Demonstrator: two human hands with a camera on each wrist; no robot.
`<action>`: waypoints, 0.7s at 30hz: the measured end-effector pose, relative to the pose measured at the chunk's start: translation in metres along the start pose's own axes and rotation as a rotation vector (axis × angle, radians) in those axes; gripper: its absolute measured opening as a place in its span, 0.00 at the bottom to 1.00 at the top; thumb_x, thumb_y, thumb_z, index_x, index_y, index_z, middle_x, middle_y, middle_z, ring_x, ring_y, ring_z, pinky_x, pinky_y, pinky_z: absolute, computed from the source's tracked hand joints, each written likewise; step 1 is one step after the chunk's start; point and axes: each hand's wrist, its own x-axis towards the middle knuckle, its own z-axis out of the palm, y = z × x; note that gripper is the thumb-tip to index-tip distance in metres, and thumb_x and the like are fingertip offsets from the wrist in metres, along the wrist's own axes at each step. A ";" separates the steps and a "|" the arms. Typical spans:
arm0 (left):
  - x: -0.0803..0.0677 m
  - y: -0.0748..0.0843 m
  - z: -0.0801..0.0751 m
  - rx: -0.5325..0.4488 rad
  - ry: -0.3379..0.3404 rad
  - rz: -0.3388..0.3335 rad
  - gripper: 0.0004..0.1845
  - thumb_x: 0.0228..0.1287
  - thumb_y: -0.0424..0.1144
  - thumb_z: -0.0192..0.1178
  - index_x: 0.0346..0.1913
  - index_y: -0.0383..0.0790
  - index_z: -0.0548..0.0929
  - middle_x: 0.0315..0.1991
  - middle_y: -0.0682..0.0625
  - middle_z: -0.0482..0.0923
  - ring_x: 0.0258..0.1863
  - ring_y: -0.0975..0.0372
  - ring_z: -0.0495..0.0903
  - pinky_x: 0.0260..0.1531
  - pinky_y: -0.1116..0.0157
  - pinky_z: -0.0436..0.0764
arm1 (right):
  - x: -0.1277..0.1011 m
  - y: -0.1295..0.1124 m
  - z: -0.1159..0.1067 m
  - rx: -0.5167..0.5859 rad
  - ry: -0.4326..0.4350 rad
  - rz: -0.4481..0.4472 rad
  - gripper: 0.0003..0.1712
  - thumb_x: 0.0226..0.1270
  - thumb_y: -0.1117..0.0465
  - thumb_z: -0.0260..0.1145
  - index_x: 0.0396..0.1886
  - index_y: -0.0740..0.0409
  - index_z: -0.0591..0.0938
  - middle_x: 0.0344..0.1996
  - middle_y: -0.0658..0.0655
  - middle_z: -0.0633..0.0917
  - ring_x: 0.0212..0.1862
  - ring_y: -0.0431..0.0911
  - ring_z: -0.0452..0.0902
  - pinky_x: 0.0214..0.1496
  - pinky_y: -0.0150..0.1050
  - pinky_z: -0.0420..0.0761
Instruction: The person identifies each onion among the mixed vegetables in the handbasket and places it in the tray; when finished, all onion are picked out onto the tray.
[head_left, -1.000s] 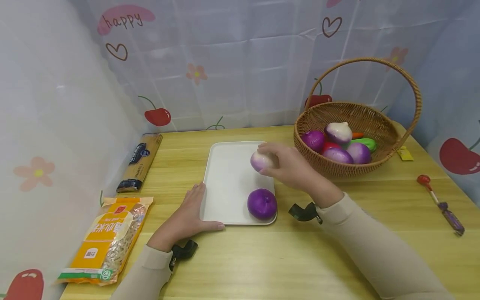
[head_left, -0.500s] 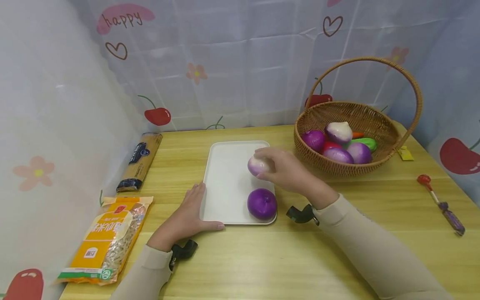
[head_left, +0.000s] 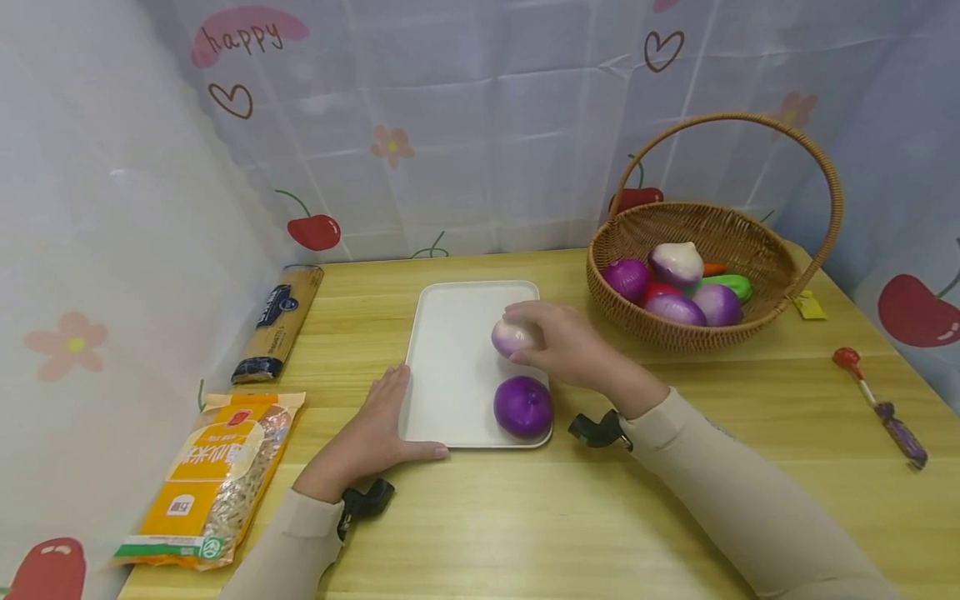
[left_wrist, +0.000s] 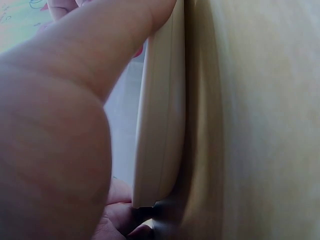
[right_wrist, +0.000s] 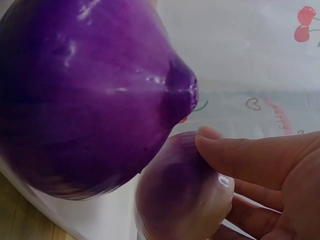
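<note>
Right hand (head_left: 573, 346) fingers curled round pale onion (head_left: 512, 336) low over white tray (head_left: 457, 367), beside purple onion (head_left: 523, 406); left hand (head_left: 367, 437) flat, fingers straight, steadying tray's corner on tabletop (head_left: 525, 517).

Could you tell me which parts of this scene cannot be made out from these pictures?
- Head view: the right hand covers the pale onion's right side and whether it touches the tray.
- Head view: the basket wall hides the lower vegetables.
- Left wrist view: the left hand fills the frame, blurred; only the tray's edge shows.
- Right wrist view: the purple onion blocks most of the tray.
- Head view: the print on the yellow bag is too small.
</note>
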 end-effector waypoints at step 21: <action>0.001 0.001 0.000 0.004 0.002 -0.003 0.78 0.47 0.75 0.75 0.84 0.28 0.43 0.84 0.35 0.39 0.83 0.44 0.35 0.78 0.44 0.42 | 0.001 0.009 0.009 0.000 -0.049 0.006 0.31 0.63 0.61 0.82 0.64 0.63 0.84 0.62 0.62 0.84 0.67 0.59 0.76 0.73 0.56 0.69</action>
